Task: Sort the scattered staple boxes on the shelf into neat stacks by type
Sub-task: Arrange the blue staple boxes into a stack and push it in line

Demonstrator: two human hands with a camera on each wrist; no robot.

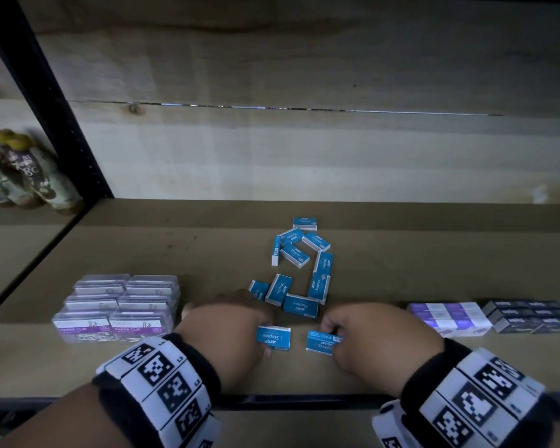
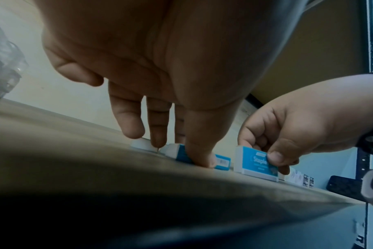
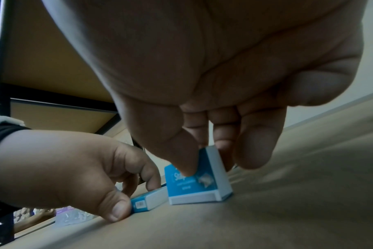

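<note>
Several blue staple boxes (image 1: pixel 299 253) lie scattered in the middle of the brown shelf (image 1: pixel 369 370). My left hand (image 1: pixel 256 334) pinches one blue box (image 1: pixel 275 339) that lies flat near the shelf's front; the left wrist view shows the thumb (image 2: pixel 202 158) against its side. A short way to the right, my right hand (image 1: pixel 335 341) pinches a second blue box (image 1: pixel 319 342). In the right wrist view that box (image 3: pixel 192 187) stands tilted up on one long edge, between thumb and fingers. The two held boxes are apart.
Clear paper clip boxes (image 1: pixel 120 305) are stacked at the left. At the right stand a purple-and-white box stack (image 1: pixel 446 318) and a dark box stack (image 1: pixel 527 316). A black upright (image 1: pixel 55 101) bounds the shelf at the left, with packets (image 1: pixel 23 169) beyond it.
</note>
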